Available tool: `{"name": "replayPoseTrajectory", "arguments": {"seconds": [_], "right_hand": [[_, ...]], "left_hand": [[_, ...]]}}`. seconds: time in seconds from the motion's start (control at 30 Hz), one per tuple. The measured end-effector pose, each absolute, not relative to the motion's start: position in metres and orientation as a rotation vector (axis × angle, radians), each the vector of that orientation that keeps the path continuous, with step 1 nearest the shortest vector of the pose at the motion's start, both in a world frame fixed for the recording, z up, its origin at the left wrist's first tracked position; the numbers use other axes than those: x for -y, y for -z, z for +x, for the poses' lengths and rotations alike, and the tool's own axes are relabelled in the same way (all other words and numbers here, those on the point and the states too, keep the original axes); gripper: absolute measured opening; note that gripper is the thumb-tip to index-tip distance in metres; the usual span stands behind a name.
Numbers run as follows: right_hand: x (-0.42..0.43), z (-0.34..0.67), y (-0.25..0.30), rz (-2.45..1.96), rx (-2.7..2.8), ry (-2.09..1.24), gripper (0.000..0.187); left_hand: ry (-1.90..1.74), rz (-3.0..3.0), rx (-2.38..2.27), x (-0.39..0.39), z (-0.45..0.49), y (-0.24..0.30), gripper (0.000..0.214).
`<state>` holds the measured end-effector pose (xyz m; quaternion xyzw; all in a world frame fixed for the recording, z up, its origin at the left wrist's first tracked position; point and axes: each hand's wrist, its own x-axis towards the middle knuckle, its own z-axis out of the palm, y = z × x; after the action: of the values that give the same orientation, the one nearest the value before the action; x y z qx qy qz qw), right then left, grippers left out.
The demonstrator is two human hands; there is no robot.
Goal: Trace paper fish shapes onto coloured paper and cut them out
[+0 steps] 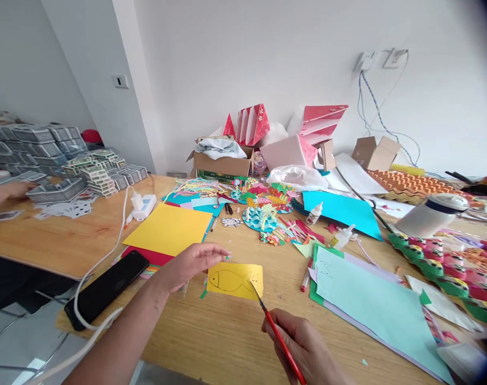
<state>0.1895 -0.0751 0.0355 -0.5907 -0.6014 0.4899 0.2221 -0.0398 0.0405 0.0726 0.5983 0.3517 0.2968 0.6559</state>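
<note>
A small yellow paper (235,279) with a fish outline drawn on it lies on the wooden table (223,331). My left hand (195,263) hovers at its left edge, fingers pinched on a tiny green scrap. My right hand (307,350) grips a red pencil (276,334), whose tip touches the right side of the fish drawing.
A black phone (107,289) and white cable (103,256) lie at left. Yellow (167,229), blue (343,209) and mint (372,305) sheets, glue bottles (314,214), paper cutouts (263,211), boxes (223,160) and a white pot (432,214) crowd the table. Another person's hand (6,192) rests by card stacks (94,168).
</note>
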Motion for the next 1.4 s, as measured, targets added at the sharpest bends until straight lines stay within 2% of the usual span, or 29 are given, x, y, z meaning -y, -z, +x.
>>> {"name": "replayPoseTrajectory", "arguments": {"seconds": [0.23,0.4,0.6,1.07,1.4], "right_hand": [[0.076,0.190,-0.049,-1.681,1.801,-1.290,0.038],[0.079,0.192,-0.040,-1.612,1.614,-1.485,0.041],[0.079,0.186,-0.032,-1.409,1.344,-1.670,0.056],[0.083,0.182,-0.035,-1.309,1.293,-1.708,0.049],[0.080,0.180,-0.028,-1.302,1.268,-1.713,0.051]], "left_hand": [[-0.284,1.716,-0.807,-0.047,-0.016,-0.093,0.016],[-0.167,1.580,-0.694,-0.054,-0.008,-0.086,0.016],[-0.204,1.351,-0.560,-0.055,-0.004,-0.069,0.031],[-0.462,1.266,-0.614,-0.036,-0.002,-0.065,0.028],[-0.570,1.135,-0.581,-0.028,0.001,-0.061,0.031]]}}
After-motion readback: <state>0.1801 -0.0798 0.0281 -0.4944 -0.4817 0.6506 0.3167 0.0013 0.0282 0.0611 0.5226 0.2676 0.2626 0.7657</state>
